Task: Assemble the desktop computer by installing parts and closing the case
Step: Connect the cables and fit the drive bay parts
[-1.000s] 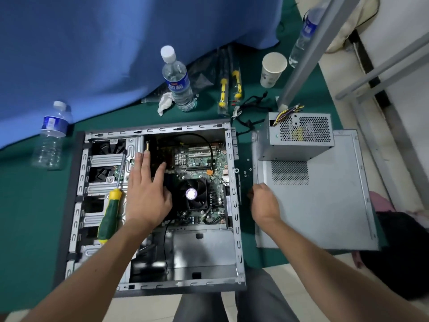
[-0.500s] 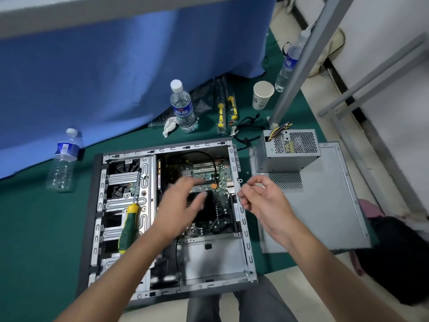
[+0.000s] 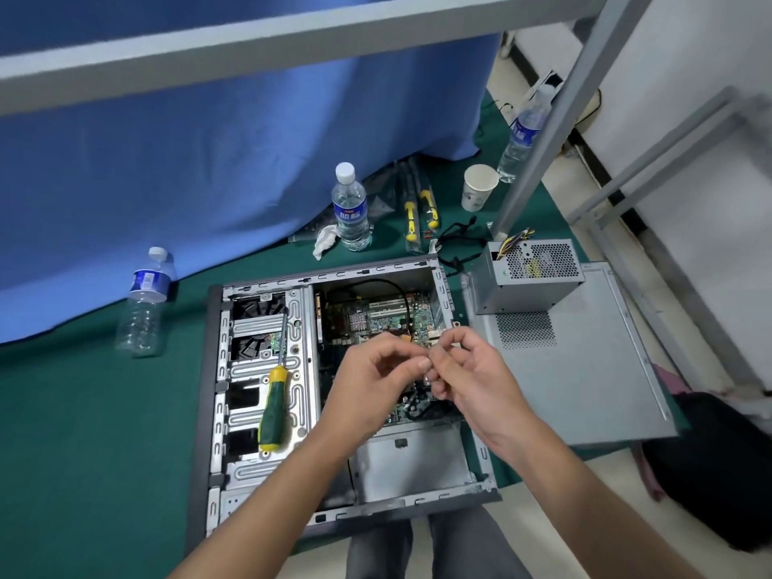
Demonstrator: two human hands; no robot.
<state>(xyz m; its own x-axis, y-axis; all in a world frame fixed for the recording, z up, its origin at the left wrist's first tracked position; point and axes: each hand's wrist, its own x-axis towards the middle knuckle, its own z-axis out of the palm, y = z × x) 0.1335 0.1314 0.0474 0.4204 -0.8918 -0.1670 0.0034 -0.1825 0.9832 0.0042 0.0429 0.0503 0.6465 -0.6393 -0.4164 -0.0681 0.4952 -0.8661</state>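
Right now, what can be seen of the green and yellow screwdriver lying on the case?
The green-handled screwdriver with yellow collar and end cap lies untouched on the ribbed silver metal drive cage in the left half of the open grey computer case. Its slim metal shaft points up and away from the person, tip near the black fan. The handle looks like plastic or rubber. Neither hand touches it.

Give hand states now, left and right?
Left hand: fingertips pinched against the right's; item too small to identify.
Right hand: fingers curled, pinching, item likewise unclear.
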